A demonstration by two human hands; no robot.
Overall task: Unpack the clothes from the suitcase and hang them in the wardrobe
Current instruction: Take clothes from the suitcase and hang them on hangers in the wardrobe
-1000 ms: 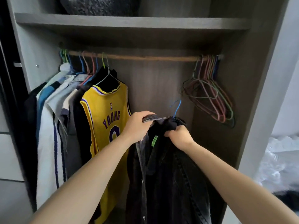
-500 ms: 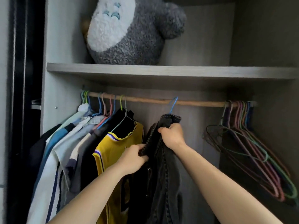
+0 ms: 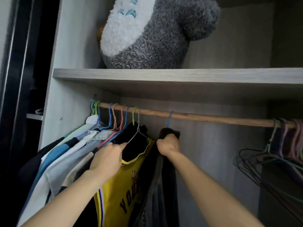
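Right hand (image 3: 168, 145): fist clamped on the top of a dark grey denim jacket (image 3: 164, 185)

Straight above the grip: blue wire hanger hook (image 3: 169, 118), set over the round wooden rail (image 3: 205, 117); jacket hanging below the grip, inside the pale grey wardrobe (image 3: 72, 63)

Left hand (image 3: 108, 158): just left of the grip, fingers stretched out, resting on the shoulder of a yellow sleeveless basketball jersey (image 3: 118, 194)

Further left: row of hung shirts (image 3: 65, 154)

Well right of the grip: bunch of bare coloured wire hangers (image 3: 278, 153)

High above, on the shelf (image 3: 180, 73): grey and white plush toy (image 3: 147, 38)
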